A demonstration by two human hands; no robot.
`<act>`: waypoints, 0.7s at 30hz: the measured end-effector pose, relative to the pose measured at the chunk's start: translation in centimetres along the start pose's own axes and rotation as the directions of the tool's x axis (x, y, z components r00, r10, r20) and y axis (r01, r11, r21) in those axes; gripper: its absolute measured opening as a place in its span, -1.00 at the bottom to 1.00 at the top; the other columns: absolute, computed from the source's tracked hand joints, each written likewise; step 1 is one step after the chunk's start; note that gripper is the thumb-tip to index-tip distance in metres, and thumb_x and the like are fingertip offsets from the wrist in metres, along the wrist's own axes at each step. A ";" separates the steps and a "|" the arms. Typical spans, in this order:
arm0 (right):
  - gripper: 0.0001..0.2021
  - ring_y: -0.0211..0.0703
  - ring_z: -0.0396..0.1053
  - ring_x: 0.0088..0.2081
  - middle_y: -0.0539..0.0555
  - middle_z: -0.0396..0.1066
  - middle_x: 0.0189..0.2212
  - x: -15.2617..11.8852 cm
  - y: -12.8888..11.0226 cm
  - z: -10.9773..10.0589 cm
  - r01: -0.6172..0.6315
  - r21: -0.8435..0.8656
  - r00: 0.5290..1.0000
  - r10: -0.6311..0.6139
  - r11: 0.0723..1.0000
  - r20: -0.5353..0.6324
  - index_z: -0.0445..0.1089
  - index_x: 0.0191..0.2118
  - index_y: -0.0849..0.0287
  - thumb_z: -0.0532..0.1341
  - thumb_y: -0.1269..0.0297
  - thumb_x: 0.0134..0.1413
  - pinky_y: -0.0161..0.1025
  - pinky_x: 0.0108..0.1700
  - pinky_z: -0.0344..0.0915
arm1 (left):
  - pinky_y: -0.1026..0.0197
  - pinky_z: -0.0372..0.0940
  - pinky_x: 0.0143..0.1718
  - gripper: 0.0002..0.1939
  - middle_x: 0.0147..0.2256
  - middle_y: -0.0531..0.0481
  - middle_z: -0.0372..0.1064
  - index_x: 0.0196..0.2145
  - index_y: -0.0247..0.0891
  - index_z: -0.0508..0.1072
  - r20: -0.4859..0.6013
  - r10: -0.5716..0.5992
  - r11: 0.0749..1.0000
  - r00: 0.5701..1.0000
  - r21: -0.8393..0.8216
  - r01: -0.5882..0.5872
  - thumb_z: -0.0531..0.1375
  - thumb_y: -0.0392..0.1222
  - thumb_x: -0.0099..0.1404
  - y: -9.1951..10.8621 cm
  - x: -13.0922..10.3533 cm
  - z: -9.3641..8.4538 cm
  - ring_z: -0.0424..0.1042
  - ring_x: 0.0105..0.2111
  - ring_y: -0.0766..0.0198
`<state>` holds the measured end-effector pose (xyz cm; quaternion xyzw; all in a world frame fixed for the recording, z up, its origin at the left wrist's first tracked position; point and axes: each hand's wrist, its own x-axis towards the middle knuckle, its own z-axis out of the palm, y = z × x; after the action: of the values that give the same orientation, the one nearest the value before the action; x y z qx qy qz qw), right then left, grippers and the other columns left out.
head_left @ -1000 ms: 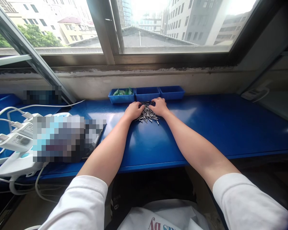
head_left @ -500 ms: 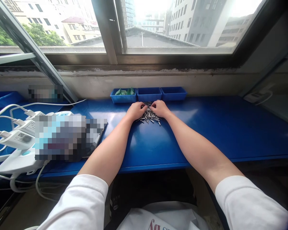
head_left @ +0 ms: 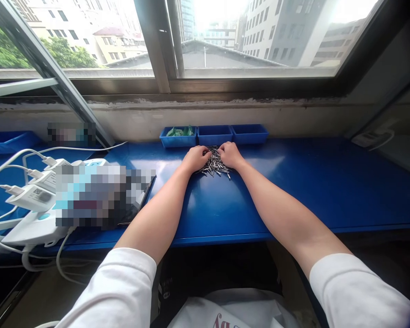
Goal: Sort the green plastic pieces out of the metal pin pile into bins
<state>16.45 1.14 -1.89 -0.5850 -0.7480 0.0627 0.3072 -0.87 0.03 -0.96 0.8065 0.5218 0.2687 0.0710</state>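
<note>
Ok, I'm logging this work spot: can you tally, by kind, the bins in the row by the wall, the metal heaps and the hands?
Blue bins: 3
Heap of metal pieces: 1 (single pieces too jumbled to count)
Left hand and right hand: 2
Total: 6

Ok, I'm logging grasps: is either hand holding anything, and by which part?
It can't be told: the left hand and right hand flank the pile of metal pieces, but no grip on any one shows clearly.

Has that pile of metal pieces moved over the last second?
No, not noticeably: the pile of metal pieces lies in front of the middle blue bin as before; the view itself shifted.
</note>
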 end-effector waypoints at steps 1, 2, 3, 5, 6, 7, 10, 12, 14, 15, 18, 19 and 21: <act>-0.82 0.00 0.26 -0.14 0.20 0.38 -0.27 0.0 0.0 0.0 -0.004 0.006 1.000 0.004 1.000 -0.021 0.40 -0.37 0.25 0.08 0.34 0.14 -0.14 -0.05 0.18 | 0.20 0.25 -0.06 -0.66 -0.16 -0.09 0.45 -0.16 -0.25 0.48 -0.011 0.000 1.000 1.000 -0.007 0.000 0.06 -0.03 0.25 0.0 0.0 0.0 0.39 -0.13 0.14; -0.83 0.00 0.25 -0.14 0.19 0.38 -0.27 0.1 0.0 0.0 -0.002 0.018 0.999 0.002 1.000 -0.040 0.39 -0.36 0.25 0.07 0.35 0.14 -0.13 -0.05 0.18 | 0.19 0.25 -0.05 -0.65 -0.14 -0.10 0.44 -0.13 -0.26 0.46 -0.029 0.002 1.000 1.000 -0.018 -0.002 0.07 -0.04 0.25 0.0 0.0 0.0 0.38 -0.12 0.14; -0.83 -0.01 0.25 -0.15 0.18 0.38 -0.28 0.1 -0.1 -0.1 0.012 0.035 0.999 -0.010 0.999 -0.051 0.38 -0.36 0.24 0.06 0.36 0.14 -0.13 -0.05 0.17 | 0.19 0.24 -0.05 -0.64 -0.12 -0.11 0.43 -0.09 -0.27 0.45 -0.057 0.005 0.999 0.998 -0.036 -0.007 0.07 -0.05 0.25 0.0 0.0 0.1 0.38 -0.10 0.14; -0.85 -0.03 0.23 -0.17 0.16 0.37 -0.30 0.1 -0.2 -0.2 0.067 0.069 0.997 -0.063 0.995 -0.051 0.37 -0.36 0.23 0.06 0.38 0.14 -0.14 -0.05 0.17 | 0.21 0.24 -0.04 -0.63 -0.09 -0.11 0.42 -0.04 -0.28 0.42 -0.124 0.027 0.996 0.992 -0.081 -0.037 0.08 -0.09 0.25 0.0 0.0 0.1 0.37 -0.09 0.16; -0.86 -0.04 0.23 -0.18 0.14 0.37 -0.31 0.0 -0.3 -0.3 0.102 0.085 0.994 -0.098 0.991 -0.047 0.36 -0.37 0.22 0.07 0.39 0.13 -0.15 -0.05 0.17 | 0.22 0.24 -0.04 -0.64 -0.09 -0.10 0.42 -0.04 -0.27 0.42 -0.154 0.046 0.993 0.987 -0.104 -0.062 0.08 -0.11 0.25 0.0 0.0 0.1 0.38 -0.09 0.18; -0.86 -0.05 0.22 -0.18 0.14 0.37 -0.32 0.0 -0.4 -0.4 0.137 0.099 0.990 -0.133 0.986 -0.046 0.35 -0.38 0.22 0.07 0.39 0.13 -0.15 -0.05 0.17 | 0.23 0.24 -0.05 -0.66 -0.11 -0.08 0.43 -0.06 -0.26 0.43 -0.175 0.067 0.989 0.982 -0.121 -0.089 0.07 -0.13 0.26 0.1 0.0 0.1 0.39 -0.12 0.20; -0.86 -0.06 0.22 -0.20 0.12 0.36 -0.34 -0.2 -0.8 -0.6 0.209 0.125 0.977 -0.203 0.970 -0.063 0.33 -0.40 0.20 0.07 0.40 0.13 -0.16 -0.07 0.18 | 0.24 0.26 -0.11 -0.74 -0.21 -0.05 0.46 -0.19 -0.24 0.50 -0.185 0.113 0.979 0.976 -0.147 -0.141 0.08 -0.16 0.25 0.4 -0.1 -0.1 0.41 -0.20 0.23; -0.87 -0.06 0.22 -0.21 0.12 0.36 -0.34 -0.3 -0.9 -0.7 0.230 0.135 0.972 -0.222 0.964 -0.073 0.32 -0.41 0.19 0.07 0.40 0.12 -0.16 -0.09 0.18 | 0.24 0.27 -0.15 -0.77 -0.25 -0.04 0.46 -0.24 -0.24 0.51 -0.186 0.125 0.974 0.974 -0.162 -0.156 0.10 -0.15 0.24 0.6 -0.1 -0.2 0.41 -0.23 0.23; -0.87 -0.05 0.22 -0.21 0.12 0.36 -0.35 -0.4 -1.0 -0.8 0.230 0.144 0.972 -0.221 0.963 -0.074 0.31 -0.42 0.19 0.07 0.41 0.10 -0.15 -0.11 0.19 | 0.24 0.27 -0.17 -0.78 -0.26 -0.04 0.46 -0.24 -0.24 0.50 -0.200 0.139 0.968 0.970 -0.180 -0.176 0.11 -0.14 0.23 0.8 -0.2 -0.2 0.41 -0.25 0.23; -0.88 -0.05 0.23 -0.22 0.12 0.37 -0.35 -0.4 -1.1 -0.8 0.225 0.153 0.974 -0.216 0.962 -0.074 0.31 -0.42 0.19 0.07 0.41 0.09 -0.15 -0.12 0.20 | 0.24 0.27 -0.19 -0.78 -0.26 -0.03 0.46 -0.25 -0.24 0.50 -0.207 0.146 0.965 0.967 -0.186 -0.185 0.11 -0.14 0.23 0.8 -0.2 -0.2 0.41 -0.26 0.23; -0.90 -0.10 0.28 -0.28 0.08 0.39 -0.40 -0.6 -1.2 -1.0 0.212 0.259 0.977 -0.202 0.942 -0.064 0.31 -0.39 0.18 0.07 0.40 0.09 -0.17 -0.19 0.23 | 0.24 0.27 -0.21 -0.80 -0.29 -0.03 0.45 -0.27 -0.22 0.50 -0.220 0.148 0.966 0.964 -0.177 -0.189 0.10 -0.15 0.24 0.7 -0.1 -0.1 0.39 -0.29 0.24; -0.90 -0.13 0.29 -0.31 0.06 0.39 -0.42 -0.7 -1.3 -1.1 0.211 0.322 0.978 -0.201 0.923 -0.062 0.31 -0.38 0.18 0.07 0.37 0.09 -0.19 -0.21 0.24 | 0.23 0.26 -0.21 -0.80 -0.30 -0.03 0.45 -0.28 -0.22 0.50 -0.226 0.142 0.970 0.964 -0.165 -0.181 0.10 -0.16 0.24 0.7 0.0 -0.1 0.39 -0.30 0.24; -0.90 -0.18 0.32 -0.38 0.02 0.40 -0.45 -0.8 -1.3 -1.2 0.209 0.449 0.977 -0.198 0.868 -0.072 0.33 -0.37 0.17 0.11 0.30 0.07 -0.23 -0.27 0.27 | 0.23 0.26 -0.21 -0.80 -0.32 -0.03 0.43 -0.28 -0.21 0.49 -0.243 0.129 0.976 0.961 -0.140 -0.166 0.08 -0.16 0.25 0.6 0.1 -0.1 0.38 -0.31 0.24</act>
<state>16.07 -0.28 -0.61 -0.4154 -0.7663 0.1962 0.4491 -0.43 -0.19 -0.63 0.7979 0.4416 0.4068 0.0532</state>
